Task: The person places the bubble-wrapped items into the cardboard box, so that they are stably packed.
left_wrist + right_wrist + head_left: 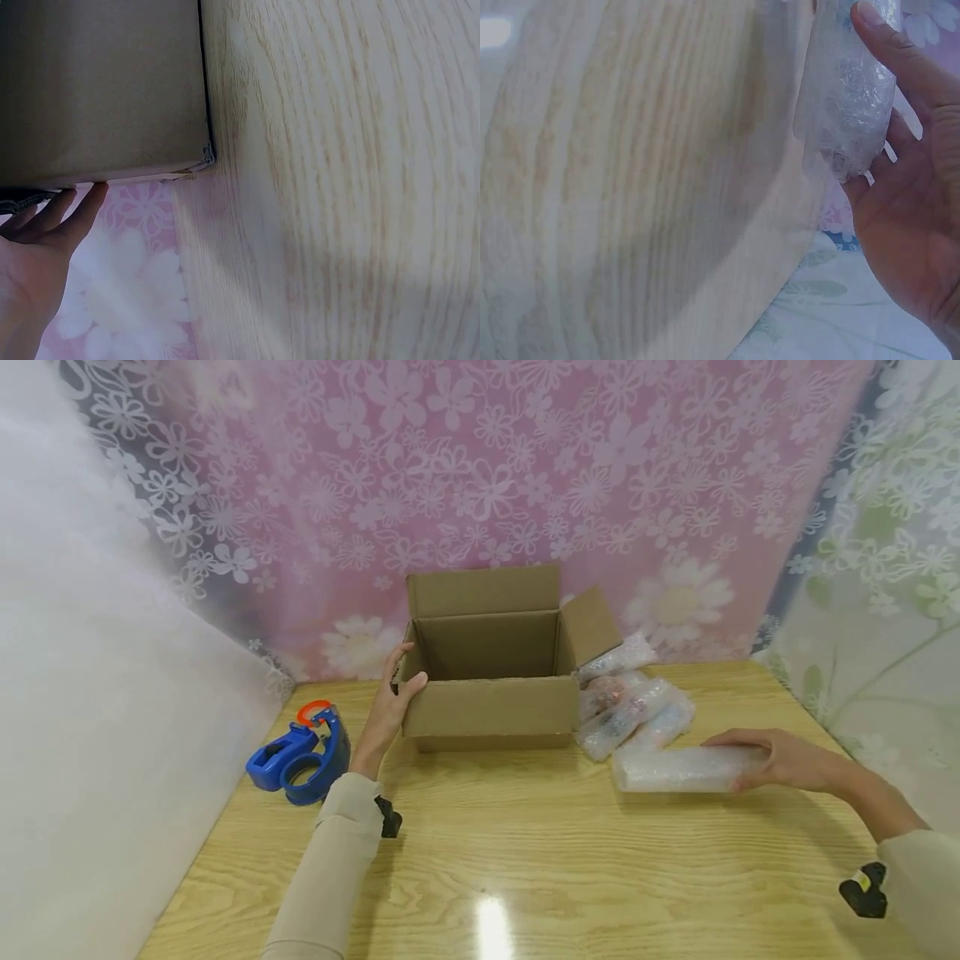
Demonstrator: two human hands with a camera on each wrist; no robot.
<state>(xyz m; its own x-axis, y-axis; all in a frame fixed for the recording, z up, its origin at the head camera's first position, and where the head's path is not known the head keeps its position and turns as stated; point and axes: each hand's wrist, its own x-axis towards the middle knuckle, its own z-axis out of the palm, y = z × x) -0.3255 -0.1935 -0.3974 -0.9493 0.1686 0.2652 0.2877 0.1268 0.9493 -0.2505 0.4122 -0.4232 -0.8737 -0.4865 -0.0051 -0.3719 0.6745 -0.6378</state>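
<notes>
An open cardboard box (491,714) stands at the back middle of the wooden table (525,860), flaps up. My left hand (393,693) grips its front left corner, thumb on the front wall. In the left wrist view the left hand's fingers (45,225) touch the box (97,82) at its edge. My right hand (772,760) holds one end of a long bubble-wrapped package (675,768) lying on the table at the right. In the right wrist view the package (847,97) lies against the right hand's palm (915,195), with a finger along it.
Several more bubble-wrapped packages (626,702) are heaped against the box's right side. A blue tape dispenser (303,756) sits left of my left wrist. Flowered curtains close off the back and right; a white wall runs along the left.
</notes>
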